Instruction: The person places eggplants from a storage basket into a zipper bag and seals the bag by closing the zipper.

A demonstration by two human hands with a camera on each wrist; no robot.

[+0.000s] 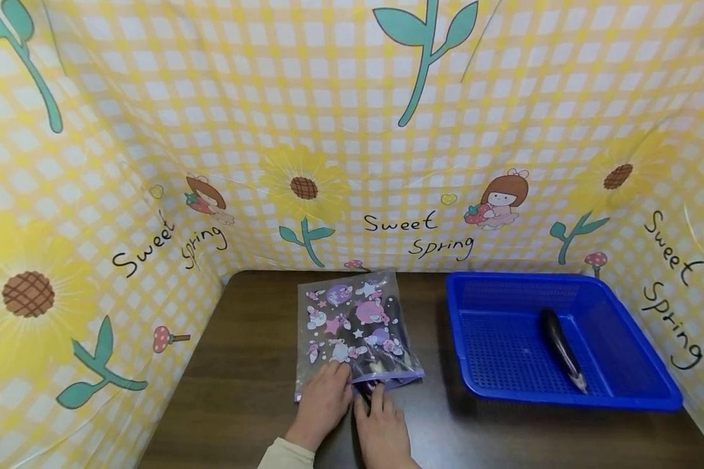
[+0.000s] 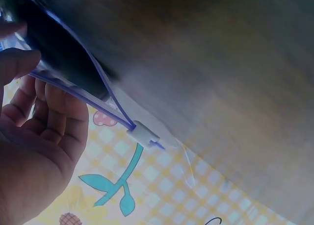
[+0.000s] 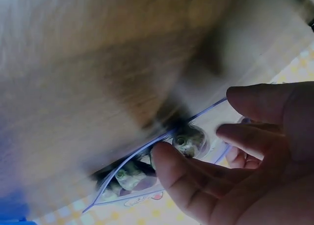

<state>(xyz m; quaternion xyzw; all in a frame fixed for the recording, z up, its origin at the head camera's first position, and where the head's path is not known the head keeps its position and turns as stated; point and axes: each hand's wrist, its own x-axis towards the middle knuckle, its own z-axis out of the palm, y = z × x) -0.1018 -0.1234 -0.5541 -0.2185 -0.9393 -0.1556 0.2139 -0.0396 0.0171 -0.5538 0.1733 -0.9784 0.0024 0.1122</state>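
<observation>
Left hand: the left hand (image 1: pixel 322 400) is resting at the bag's near edge; its grip is narrow, holding the rim with the thumb on one side and the curled fingers on the other.
Right hand: the right hand (image 1: pixel 382 426) is reaching to the bag's mouth, its grip fairly wide, the fingers spreading apart beside the stem ends.
Printed bag: the clear bag (image 1: pixel 358 332) is lying on the dark wooden worktop (image 1: pixel 246 339), its mouth gaping towards the person between a purple zip strip (image 1: pixel 396 376).
Slider: a white slider (image 2: pixel 142 133) is sitting at one end of the zip.
Bagged eggplants: dark eggplants (image 3: pixel 130 178) are lying inside, green stem ends showing at the opening.
Blue basket: the basket (image 1: pixel 498 352) is standing right of the bag, well apart from the hands.
Lone eggplant: one eggplant (image 1: pixel 560 348) is lying aslant in the basket.
Backdrop: a yellow-checked cloth (image 1: pixel 352 169) is hanging behind, bearing sunflowers and "Sweet Spring".
</observation>
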